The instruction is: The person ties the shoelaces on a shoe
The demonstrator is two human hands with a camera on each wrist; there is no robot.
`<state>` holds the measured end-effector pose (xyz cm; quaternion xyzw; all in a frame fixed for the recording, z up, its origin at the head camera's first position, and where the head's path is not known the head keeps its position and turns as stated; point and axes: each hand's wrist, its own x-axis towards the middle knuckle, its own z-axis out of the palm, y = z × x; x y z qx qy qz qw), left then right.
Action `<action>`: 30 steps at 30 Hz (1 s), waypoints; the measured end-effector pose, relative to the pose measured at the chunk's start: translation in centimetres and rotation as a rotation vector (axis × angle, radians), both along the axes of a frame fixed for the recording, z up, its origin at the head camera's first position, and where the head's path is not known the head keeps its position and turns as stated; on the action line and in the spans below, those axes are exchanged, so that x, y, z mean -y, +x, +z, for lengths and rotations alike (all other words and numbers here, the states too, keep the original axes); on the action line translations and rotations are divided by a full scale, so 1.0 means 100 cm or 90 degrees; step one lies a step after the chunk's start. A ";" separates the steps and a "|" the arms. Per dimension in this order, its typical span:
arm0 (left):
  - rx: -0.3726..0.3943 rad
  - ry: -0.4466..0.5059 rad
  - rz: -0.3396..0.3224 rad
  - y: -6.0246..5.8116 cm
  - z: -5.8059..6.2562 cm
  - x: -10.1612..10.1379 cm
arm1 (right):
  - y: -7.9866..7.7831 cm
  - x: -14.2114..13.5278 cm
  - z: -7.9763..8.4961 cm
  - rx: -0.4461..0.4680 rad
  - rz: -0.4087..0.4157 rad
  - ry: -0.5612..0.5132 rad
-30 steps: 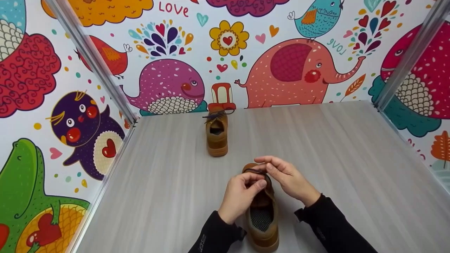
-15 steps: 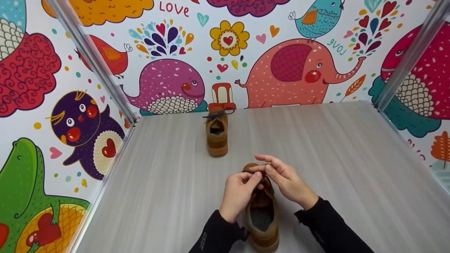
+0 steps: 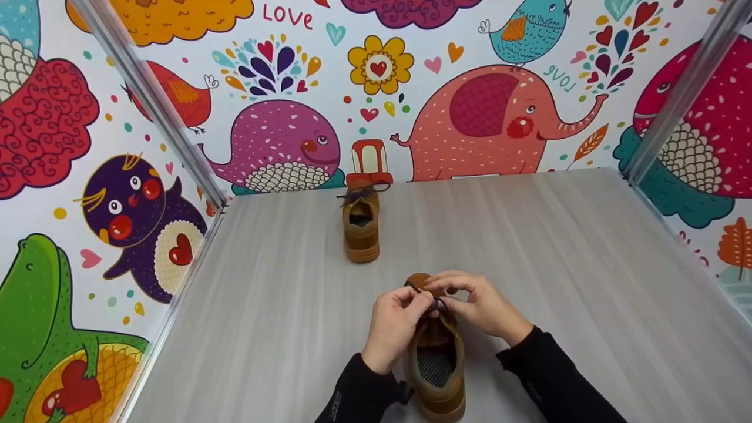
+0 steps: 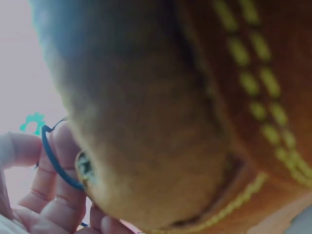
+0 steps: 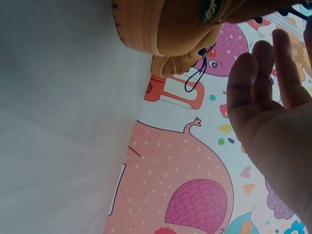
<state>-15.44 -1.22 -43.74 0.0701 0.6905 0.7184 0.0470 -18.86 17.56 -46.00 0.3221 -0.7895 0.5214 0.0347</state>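
Directly at the fingertips, over the toe-side end of the opening: a thin dark round lace (image 3: 440, 304), threaded on a tan-brown leather low shoe (image 3: 436, 359) with yellow stitching. Left hand (image 3: 390, 329) above the left flank, thumb and forefinger pinching the lace; nearer to it, by a little, than the right. Right hand (image 3: 490, 308) coming in over the right flank, thumb and forefinger bowed around the same spot, just beside the left fingertips; other fingers long and spaced apart in the right wrist view, no telling of any pinch there. In the left wrist view, a loose bend of lace in front of bare fingers.

Flat on a grey wood-grain counter (image 3: 282, 317), about midway between left and right edges: heel toward the near edge, toe toward the far edge with a slight lean to the far left corner, long axis almost straight front to back. Farther off, close to the far edge, a matching tan-brown laced shoe (image 3: 361, 238), toe likewise toward that edge.
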 end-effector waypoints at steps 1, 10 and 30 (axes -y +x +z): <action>-0.004 -0.001 -0.001 -0.001 -0.002 0.000 | 0.000 0.001 0.000 -0.001 0.003 -0.004; -0.011 0.007 -0.007 -0.014 -0.027 0.004 | 0.002 -0.001 0.007 -0.019 0.002 -0.066; 0.029 0.034 0.004 -0.015 -0.032 0.009 | -0.004 -0.058 -0.026 -0.179 -0.117 0.194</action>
